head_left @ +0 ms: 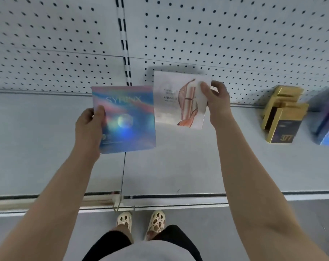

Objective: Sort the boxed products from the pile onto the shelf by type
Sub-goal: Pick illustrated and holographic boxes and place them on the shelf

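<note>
My left hand (89,122) grips the left edge of a flat iridescent blue-pink box (128,121) marked SYRINX, held above the grey shelf (47,147). My right hand (215,99) grips the right edge of a flat white box (171,104) printed with pink tubes, held just right of the blue box and close to the pegboard back wall. The two boxes sit side by side, their edges nearly touching. Both face up toward me.
Gold and dark-blue boxes (283,115) stand on the shelf at the right, with a purple-blue box (327,119) beside them at the frame edge. The pegboard back panel (216,34) rises behind. The shelf's front rail (178,199) runs above my feet.
</note>
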Action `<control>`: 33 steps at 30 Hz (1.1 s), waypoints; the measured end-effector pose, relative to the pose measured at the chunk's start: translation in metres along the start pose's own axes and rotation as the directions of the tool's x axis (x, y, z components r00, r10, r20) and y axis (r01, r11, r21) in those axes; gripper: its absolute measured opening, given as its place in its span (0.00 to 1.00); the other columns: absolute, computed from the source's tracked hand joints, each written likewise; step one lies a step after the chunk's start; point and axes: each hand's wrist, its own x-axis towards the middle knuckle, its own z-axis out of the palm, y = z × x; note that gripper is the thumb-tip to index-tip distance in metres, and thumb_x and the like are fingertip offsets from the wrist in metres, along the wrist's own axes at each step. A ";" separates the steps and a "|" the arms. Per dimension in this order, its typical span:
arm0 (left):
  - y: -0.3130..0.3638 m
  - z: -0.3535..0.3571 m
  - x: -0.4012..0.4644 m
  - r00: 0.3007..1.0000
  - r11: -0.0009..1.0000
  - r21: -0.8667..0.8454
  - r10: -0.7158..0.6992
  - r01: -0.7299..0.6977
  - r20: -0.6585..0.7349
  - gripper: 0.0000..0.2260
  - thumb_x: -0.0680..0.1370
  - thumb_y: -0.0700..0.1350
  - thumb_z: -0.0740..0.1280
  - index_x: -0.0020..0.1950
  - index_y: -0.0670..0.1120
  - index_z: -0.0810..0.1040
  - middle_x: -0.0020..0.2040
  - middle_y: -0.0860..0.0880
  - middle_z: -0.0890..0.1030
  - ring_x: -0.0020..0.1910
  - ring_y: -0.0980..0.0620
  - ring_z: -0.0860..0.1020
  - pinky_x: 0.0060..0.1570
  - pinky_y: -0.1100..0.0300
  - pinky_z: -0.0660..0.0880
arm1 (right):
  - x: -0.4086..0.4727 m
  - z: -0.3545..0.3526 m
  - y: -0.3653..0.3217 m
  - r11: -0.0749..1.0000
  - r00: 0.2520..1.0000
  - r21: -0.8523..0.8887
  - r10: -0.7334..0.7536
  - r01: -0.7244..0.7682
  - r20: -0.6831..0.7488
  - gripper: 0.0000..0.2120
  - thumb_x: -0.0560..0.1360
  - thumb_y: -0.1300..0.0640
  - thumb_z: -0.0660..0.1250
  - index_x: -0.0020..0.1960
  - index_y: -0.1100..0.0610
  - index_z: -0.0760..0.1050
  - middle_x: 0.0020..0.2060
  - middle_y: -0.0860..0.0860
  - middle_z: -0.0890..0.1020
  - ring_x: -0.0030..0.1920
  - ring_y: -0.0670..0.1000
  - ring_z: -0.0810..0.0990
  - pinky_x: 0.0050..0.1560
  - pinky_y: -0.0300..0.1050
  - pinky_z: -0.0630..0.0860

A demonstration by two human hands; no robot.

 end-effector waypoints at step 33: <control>0.007 0.031 0.005 0.997 0.999 -0.008 -0.037 0.038 0.064 0.09 0.81 0.51 0.64 0.43 0.51 0.77 0.38 0.52 0.81 0.35 0.50 0.79 0.41 0.54 0.77 | 0.042 0.012 0.018 0.872 0.970 -0.459 -0.229 0.169 -0.078 0.23 0.74 0.54 0.72 0.66 0.53 0.69 0.57 0.49 0.78 0.52 0.48 0.78 0.49 0.40 0.76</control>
